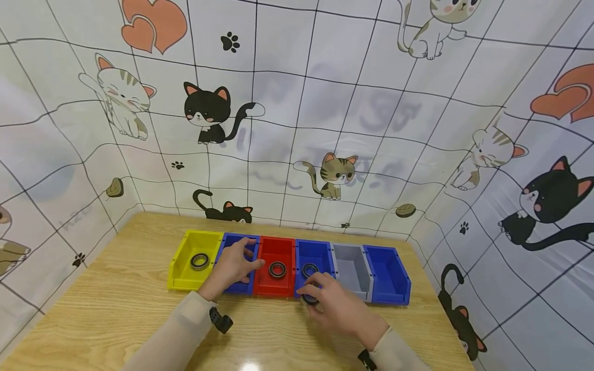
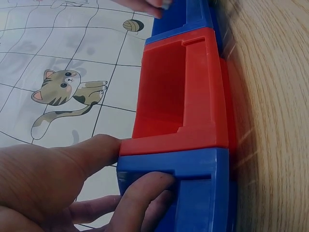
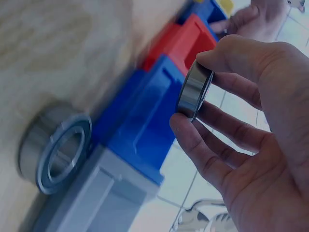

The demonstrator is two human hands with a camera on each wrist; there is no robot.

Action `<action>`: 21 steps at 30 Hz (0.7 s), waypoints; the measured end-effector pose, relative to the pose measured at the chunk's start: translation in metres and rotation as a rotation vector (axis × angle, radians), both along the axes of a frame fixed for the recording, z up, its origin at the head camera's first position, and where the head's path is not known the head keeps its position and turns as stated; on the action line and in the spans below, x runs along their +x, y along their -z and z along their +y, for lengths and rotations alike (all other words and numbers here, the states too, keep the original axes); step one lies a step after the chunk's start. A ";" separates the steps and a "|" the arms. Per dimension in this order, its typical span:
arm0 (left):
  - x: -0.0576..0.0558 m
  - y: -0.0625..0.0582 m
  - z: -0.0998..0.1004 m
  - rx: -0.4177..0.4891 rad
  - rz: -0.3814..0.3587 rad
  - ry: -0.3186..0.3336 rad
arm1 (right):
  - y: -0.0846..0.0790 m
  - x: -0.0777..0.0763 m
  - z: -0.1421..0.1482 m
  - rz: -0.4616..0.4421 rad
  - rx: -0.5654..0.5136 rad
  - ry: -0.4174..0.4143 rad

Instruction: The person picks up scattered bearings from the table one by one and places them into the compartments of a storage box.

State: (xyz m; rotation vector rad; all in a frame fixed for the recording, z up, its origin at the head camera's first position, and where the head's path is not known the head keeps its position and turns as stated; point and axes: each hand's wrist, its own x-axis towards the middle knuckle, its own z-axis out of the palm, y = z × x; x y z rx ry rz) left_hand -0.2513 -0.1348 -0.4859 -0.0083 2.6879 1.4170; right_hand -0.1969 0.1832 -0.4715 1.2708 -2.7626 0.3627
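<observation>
My left hand is over the second bin from the left, a blue bin; its fingers are spread and loosely bent at the rim beside the red bin, and no bearing shows between them. The right hand pinches a ball bearing between thumb and fingertips, in front of the blue bin right of the red one. Close to that hand, another bearing stands near the grey bin. Further bearings lie in the yellow bin, in the red bin and at the second blue bin.
The bins stand side by side in a row on a wood-grain table, with another blue bin at the right end. Behind and beside the table hangs a white sheet with cats and grid lines.
</observation>
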 end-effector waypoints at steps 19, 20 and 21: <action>-0.001 0.000 0.000 0.001 -0.009 -0.005 | -0.009 -0.041 0.051 0.210 -0.138 0.071; -0.001 0.001 0.000 0.000 -0.011 -0.006 | -0.010 -0.042 0.052 0.211 -0.128 0.091; -0.001 0.001 0.001 0.000 -0.013 -0.006 | -0.011 -0.044 0.054 0.213 -0.119 0.109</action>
